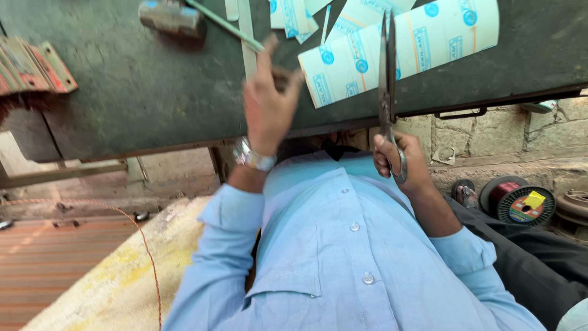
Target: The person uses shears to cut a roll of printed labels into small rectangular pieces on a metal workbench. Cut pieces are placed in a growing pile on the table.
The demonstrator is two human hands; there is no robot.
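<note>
Two bare hands are at work over a dark table (153,92). The right hand (401,162) is closed around the handles of a long pair of scissors (387,79), fingers through the loops, with the closed blades pointing away from the body and lying across a white sheet (429,43) printed with blue marks and orange lines. That sheet rests flat near the table's front edge, curling slightly, and the blades cross it roughly at its middle.

The left hand (266,104) is lifted just above the table edge, fingers loosely spread and partly blurred; whether it grips anything cannot be told. Its fingertips are near a flat metal ruler (247,37) and a thin pale green rod (223,23) that runs diagonally beside it. A metal watch (252,156) sits on that wrist, above a light blue shirt sleeve (226,245).

Further out, smaller cut pieces (294,15) of the same printed sheet lie at the far side of the table. A hammer head (171,17) rests at the top left, and a stack of reddish metal plates (33,67) lies at the left edge. On the ground to the right, a spool of red wire (511,199) stands near a stone wall.
</note>
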